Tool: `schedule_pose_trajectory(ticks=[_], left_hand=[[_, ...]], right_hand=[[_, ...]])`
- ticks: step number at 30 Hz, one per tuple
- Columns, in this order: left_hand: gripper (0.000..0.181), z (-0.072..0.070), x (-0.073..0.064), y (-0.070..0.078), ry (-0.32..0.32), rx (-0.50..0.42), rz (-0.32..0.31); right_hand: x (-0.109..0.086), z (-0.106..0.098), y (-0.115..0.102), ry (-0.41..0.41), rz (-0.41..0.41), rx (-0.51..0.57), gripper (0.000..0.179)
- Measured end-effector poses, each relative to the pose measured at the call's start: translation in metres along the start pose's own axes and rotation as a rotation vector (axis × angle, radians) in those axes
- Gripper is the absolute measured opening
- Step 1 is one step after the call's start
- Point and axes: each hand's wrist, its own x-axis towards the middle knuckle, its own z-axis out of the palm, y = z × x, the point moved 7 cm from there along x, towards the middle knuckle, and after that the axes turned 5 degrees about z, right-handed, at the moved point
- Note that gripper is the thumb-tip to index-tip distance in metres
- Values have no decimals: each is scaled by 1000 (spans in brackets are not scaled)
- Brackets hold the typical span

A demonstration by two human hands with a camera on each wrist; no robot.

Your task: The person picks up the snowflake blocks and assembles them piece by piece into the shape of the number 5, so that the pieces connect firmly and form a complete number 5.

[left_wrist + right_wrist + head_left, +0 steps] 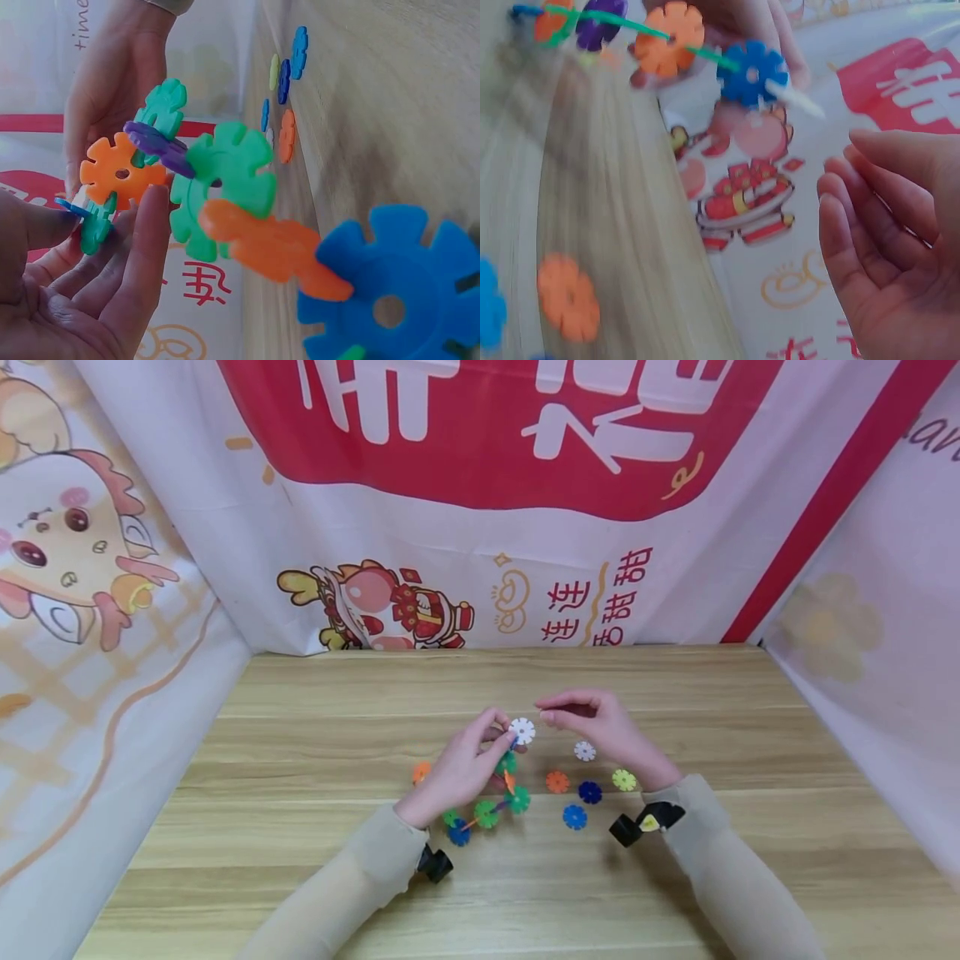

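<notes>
A chain of slotted plastic snowflake discs hangs from my left hand [457, 768], whose thumb and fingers pinch its upper end. At that end sits a white disc [522, 731], joined to a blue disc [751, 73]. Lower down come green, orange and purple discs, among them a green disc [223, 191] and a large blue disc [397, 292] close to the left wrist camera. My right hand [603, 727] is raised just to the right of the white disc, apart from it. Its fingers are loosely bent with nothing visible between them and the thumb [892, 154].
Loose discs lie on the wooden table [315, 727] below my right hand: a white disc [585, 751], an orange disc [557, 782], a dark blue disc [590, 792], a lighter blue disc [574, 817] and a yellow disc [624, 779]. Printed cloth [480, 543] stands behind the table.
</notes>
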Motion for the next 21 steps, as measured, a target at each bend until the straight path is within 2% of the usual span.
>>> schedule_pose_trajectory(ticks=[4,13,16,21], left_hand=[[9,-2,1,1,26,12,12],[9,-5,2,-1,73,39,19],[9,-5,2,-1,78,31,7],[11,-5,0,1,76,40,1]], right_hand=[[-4,-12,17,29,66,-51,26],[-19,2,54,-132,86,-405,25],[-21,8,60,-151,106,-460,27],[-22,15,63,-167,131,-471,24]])
